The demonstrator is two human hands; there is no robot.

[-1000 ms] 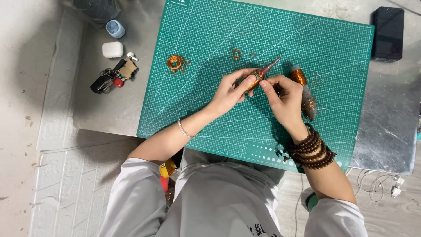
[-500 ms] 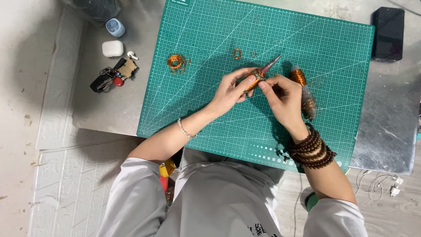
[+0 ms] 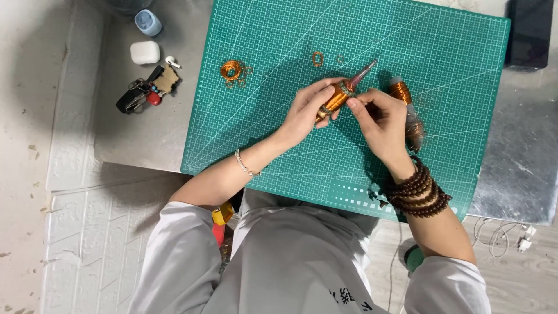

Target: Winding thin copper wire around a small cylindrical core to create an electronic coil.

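1. While the left hand [image 3: 305, 110] holds the copper-wound tapered tool [image 3: 340, 96] over the middle of the green cutting mat [image 3: 273, 134], its fingers are closed around the tool's lower, wire-wrapped end, and the pointed tip sticks up and away from the person. If that grip loosens, the tool could turn in the hand and the coil could slacken.

2. The right hand [image 3: 381, 119] has its fingers pinched together at the upper edge of the coil, seemingly on a strand of fine wire, though the strand itself is too thin to make out. Too hard a pull could snap or kink it; too little tension would likely let the turns spring apart.

3. The tip points toward the mat's far edge, near the right fingertips. A slip along the shaft could prick a finger.

4. A second copper wire spool [image 3: 402, 93] lies on the mat just right of the right hand, partly under it. The wrist or the dark bead bracelets [image 3: 419, 195] might nudge it and tangle the feed.

5. Small wire rings [image 3: 317, 58] and a loose wire coil [image 3: 232, 70] sit on the mat's far-left part, well apart from the hands. A dropped tool could scatter them toward the grey tabletop [image 3: 145, 139], where keys [image 3: 142, 93] and an earbud case [image 3: 145, 52] lie off the mat's left edge.
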